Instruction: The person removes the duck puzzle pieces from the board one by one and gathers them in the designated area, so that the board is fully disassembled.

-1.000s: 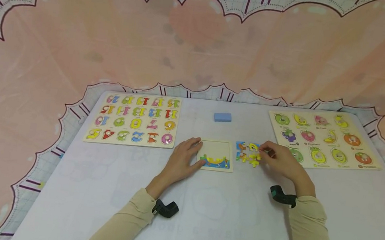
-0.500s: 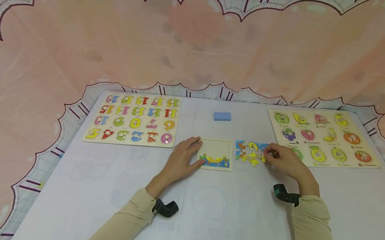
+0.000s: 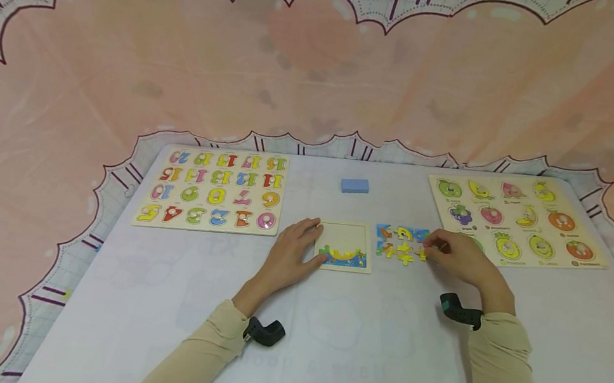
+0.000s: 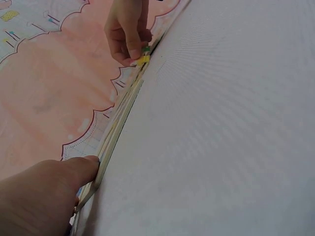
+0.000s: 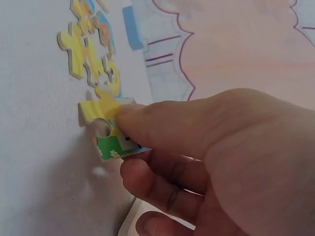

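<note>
My left hand [image 3: 293, 250] rests at the left side of a small wooden puzzle tray [image 3: 344, 234], its thumb on the tray's near part and its fingers along the left edge. Blue and yellow pieces fill the tray's near strip; its far part shows bare wood. Several loose jigsaw pieces [image 3: 396, 242] lie just right of the tray. Beside them, my right hand [image 3: 462, 261] pinches a puzzle piece [image 5: 109, 149] between thumb and fingers. That piece shows yellow and green with a rounded notch, and the thumb covers part of it.
A blue block [image 3: 355, 186] lies behind the tray. The number puzzle board [image 3: 211, 192] is at the left and the fruit puzzle board [image 3: 516, 223] at the right, close behind my right hand. A white cloth [image 3: 333, 354] covers the table.
My right hand has shifted slightly to the right, showing more of the loose pieces. The left hand and the tray stay in place.
</note>
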Demonstrator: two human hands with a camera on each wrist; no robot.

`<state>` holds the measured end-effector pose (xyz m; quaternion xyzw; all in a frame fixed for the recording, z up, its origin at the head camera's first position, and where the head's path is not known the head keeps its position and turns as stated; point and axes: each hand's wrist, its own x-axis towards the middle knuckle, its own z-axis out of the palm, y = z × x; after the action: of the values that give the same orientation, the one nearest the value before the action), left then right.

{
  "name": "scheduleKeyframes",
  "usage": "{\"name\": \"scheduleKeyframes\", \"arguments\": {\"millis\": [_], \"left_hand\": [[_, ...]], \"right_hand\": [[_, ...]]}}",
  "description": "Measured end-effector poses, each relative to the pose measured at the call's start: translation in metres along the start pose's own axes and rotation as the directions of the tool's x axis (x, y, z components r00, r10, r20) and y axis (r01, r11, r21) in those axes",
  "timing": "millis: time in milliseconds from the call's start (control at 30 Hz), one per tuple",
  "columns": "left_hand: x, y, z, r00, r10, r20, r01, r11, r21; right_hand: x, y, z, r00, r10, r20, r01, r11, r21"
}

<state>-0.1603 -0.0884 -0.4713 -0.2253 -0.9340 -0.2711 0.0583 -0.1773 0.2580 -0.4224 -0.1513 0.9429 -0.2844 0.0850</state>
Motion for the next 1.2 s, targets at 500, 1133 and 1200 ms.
{"name": "scheduleKeyframes", "arguments": {"millis": [500, 1133, 1200], "left_hand": [[0.001, 0.000, -0.003, 1.000, -0.002, 0.004, 0.002, 1.000, 0.003], [0.000, -0.001, -0.001, 1.000, 0.010, -0.007, -0.010, 1.000, -0.014], [0.000, -0.001, -0.001, 1.000, 0.009, -0.005, -0.009, 1.000, -0.015]], "right_hand": [[0.000, -0.002, -0.003, 0.999, 0.020, 0.032, -0.021, 1.000, 0.020], [0.016, -0.029, 0.025, 0.991, -0.129, -0.043, 0.134, 0.983, 0.125], [0.018, -0.039, 0.031, 0.987, -0.154, -0.038, 0.158, 0.976, 0.151]]}}
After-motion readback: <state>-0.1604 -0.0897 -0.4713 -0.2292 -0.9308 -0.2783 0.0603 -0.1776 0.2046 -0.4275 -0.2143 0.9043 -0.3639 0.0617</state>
